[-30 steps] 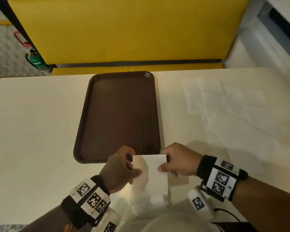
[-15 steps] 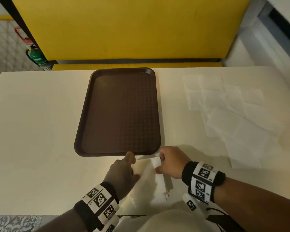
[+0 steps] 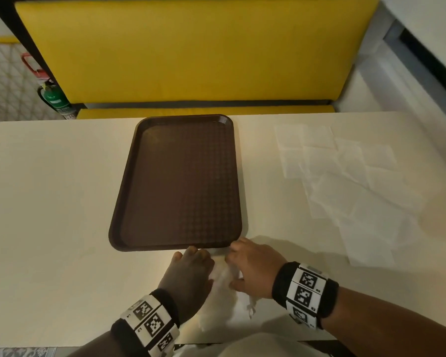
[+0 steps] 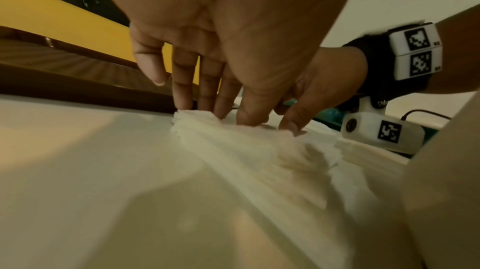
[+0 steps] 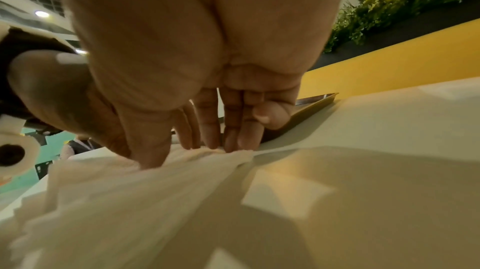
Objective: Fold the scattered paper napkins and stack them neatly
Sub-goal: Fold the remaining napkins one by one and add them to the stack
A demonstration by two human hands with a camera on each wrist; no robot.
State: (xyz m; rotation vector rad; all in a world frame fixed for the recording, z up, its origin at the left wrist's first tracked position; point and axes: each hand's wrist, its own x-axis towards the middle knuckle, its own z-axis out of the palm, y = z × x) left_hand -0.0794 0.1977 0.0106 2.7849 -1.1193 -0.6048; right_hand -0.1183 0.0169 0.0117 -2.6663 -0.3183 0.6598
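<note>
A white paper napkin [image 3: 223,287] lies on the cream table just in front of the brown tray [image 3: 175,248]. My left hand [image 3: 191,269] presses its far left edge with straight fingers [image 4: 182,101] and thumb. My right hand [image 3: 252,266] presses the far right edge, its fingers [image 5: 207,138] and thumb down on the paper. In the left wrist view the napkin [image 4: 246,150] bulges up a little behind the fingertips. The napkin [image 5: 155,191] runs back toward me in the right wrist view. Several unfolded napkins [image 3: 345,181] lie overlapping at the right of the table.
The tray holds nothing. The table [image 3: 49,202] stretches bare to the left of the tray. A yellow bench back [image 3: 191,47] stands behind the table's far edge. A green extinguisher [image 3: 53,96] hangs at the far left, off the table.
A second ago both hands pinched the napkin's top corners and held it up. They have lowered it forward onto the table by the tray and now press it flat.
</note>
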